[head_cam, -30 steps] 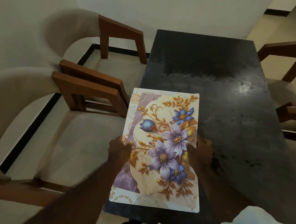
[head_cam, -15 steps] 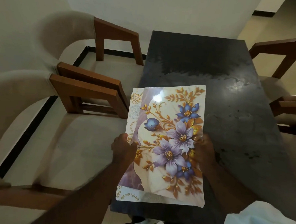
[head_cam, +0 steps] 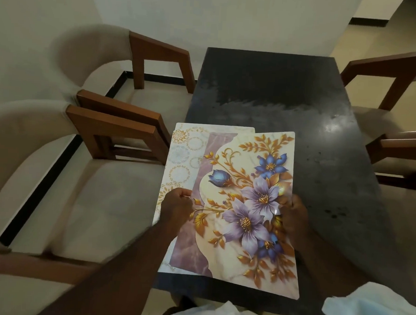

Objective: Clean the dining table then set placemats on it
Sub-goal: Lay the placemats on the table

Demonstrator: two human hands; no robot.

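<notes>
A floral placemat (head_cam: 245, 207) with purple and blue flowers is held above the near end of the dark stone dining table (head_cam: 277, 93). My right hand (head_cam: 293, 212) pinches its right edge. Under it a second placemat (head_cam: 185, 153) with gold circle patterns sticks out to the left. My left hand (head_cam: 177, 204) grips that lower mat at its left side. The two mats are fanned apart at the top. The tabletop shows wet streaks across its middle.
Two beige cushioned chairs with brown wooden arms (head_cam: 117, 126) stand close along the table's left side. Two more chair arms (head_cam: 393, 145) sit at the right. A white wall lies beyond the table's far end. My white sleeve (head_cam: 372, 310) shows at the bottom right.
The top floral placemat has slid to the right off the lower one, so more of the gold-circle mat shows at the left. Both hands stay on the mats' sides.
</notes>
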